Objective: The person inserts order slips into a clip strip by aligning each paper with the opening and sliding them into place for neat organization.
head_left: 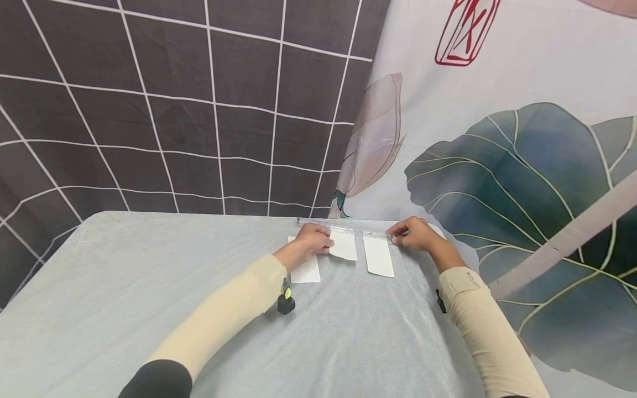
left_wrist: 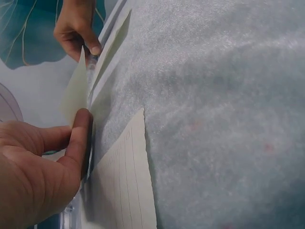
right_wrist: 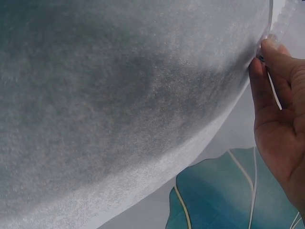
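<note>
A long clear plastic strip (head_left: 348,229) lies along the far edge of the cloth-covered table. My right hand (head_left: 417,233) pinches its right end between thumb and fingers; the right wrist view shows that hand (right_wrist: 281,90) at the table's edge. Three white paper slips sit along the strip. With thumb and forefinger, my left hand (head_left: 314,239) pinches the left edge of the middle slip (head_left: 344,246), which tilts up off the cloth in the left wrist view. The left slip (head_left: 306,271), lined and torn-edged, is partly hidden under my left wrist. The right slip (head_left: 379,257) hangs toward me from the strip.
A pale grey cloth (head_left: 149,287) covers the table, whose far edge runs just behind the strip. A dark curtain (head_left: 174,127) with white grid lines hangs behind, and a leaf-patterned curtain (head_left: 537,182) drapes close to the table's right edge.
</note>
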`<state>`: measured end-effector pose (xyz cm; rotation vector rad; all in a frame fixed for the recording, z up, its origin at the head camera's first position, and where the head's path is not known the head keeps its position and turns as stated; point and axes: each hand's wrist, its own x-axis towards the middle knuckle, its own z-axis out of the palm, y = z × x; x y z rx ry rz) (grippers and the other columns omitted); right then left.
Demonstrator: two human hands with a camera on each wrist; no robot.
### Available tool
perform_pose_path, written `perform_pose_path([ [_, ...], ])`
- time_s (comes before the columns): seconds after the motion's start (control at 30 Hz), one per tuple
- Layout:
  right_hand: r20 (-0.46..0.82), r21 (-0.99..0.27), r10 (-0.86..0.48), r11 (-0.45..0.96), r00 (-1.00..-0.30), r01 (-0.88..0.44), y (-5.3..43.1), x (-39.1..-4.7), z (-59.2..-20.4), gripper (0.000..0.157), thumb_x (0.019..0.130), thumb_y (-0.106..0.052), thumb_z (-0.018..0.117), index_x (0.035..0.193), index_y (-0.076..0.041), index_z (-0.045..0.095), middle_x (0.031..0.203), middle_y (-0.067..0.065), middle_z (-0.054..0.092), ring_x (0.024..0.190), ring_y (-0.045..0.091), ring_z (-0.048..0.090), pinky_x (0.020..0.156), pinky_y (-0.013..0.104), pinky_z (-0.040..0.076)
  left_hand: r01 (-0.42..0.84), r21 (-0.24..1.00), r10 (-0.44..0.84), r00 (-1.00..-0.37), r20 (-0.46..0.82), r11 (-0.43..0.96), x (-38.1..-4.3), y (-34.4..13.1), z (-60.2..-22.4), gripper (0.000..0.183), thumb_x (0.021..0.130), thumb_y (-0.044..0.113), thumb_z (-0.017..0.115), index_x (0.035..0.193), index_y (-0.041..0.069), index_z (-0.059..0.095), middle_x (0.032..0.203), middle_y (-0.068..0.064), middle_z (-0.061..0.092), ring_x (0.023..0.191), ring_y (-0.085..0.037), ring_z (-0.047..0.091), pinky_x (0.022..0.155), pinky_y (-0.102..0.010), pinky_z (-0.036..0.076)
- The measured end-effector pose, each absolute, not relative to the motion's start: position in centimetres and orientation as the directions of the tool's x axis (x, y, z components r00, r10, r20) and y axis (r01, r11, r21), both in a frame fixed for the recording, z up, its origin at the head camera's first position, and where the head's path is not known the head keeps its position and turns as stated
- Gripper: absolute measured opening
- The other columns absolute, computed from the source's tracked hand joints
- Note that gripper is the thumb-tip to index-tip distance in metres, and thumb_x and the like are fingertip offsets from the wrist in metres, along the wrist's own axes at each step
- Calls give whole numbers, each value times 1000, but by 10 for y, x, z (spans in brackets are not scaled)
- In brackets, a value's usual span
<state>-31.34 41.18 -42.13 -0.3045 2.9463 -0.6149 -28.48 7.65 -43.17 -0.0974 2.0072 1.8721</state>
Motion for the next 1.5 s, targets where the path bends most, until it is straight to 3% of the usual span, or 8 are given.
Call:
perform_pose_path([
  [0.27, -73, -405, -226, 897, -971, -178, 411, -315, -421, 27, 97, -3, 80, 123, -2, 85, 121, 21, 85, 105, 31, 77, 88, 44, 65, -310, 944, 214, -920, -328, 115, -282, 81, -428, 42, 101, -11, 73, 143, -10, 66, 144, -30, 68, 102, -23, 76, 99, -29, 71],
  [0.53, -74, -407, -220, 897, -973, -172, 409, -314, -421, 27, 96, -2, 79, 122, -3, 86, 123, 20, 84, 108, 33, 77, 90, 44, 64, -316, 937, 233, -910, -344, 150, -279, 82, -425, 44, 104, -8, 72, 147, -11, 64, 149, -31, 66, 123, -35, 79, 103, -32, 70],
  [0.83, -76, -403, -218, 899, -973, -170, 410, -315, -422, 27, 96, -2, 80, 123, -3, 86, 123, 20, 85, 109, 34, 77, 93, 50, 65, -339, 934, 276, -892, -357, 112, -284, 78, -428, 47, 105, -10, 68, 152, -11, 60, 151, -33, 64, 127, -39, 79, 98, -30, 71],
  [1.2, -72, -408, -216, 897, -974, -169, 413, -316, -422, 27, 96, -1, 80, 122, -2, 86, 122, 21, 84, 105, 30, 76, 86, 38, 63, -351, 930, 317, -874, -367, 110, -284, 75, -430, 47, 103, -13, 67, 150, -14, 59, 152, -34, 60, 127, -42, 78, 96, -30, 71],
  [1.5, -75, -413, -209, 896, -975, -161, 411, -313, -422, 27, 96, -1, 79, 123, -4, 86, 124, 20, 84, 111, 34, 77, 93, 46, 65, -345, 927, 311, -874, -373, 144, -283, 79, -430, 57, 102, -12, 69, 158, -8, 56, 155, -35, 60, 123, -38, 79, 93, -28, 72],
])
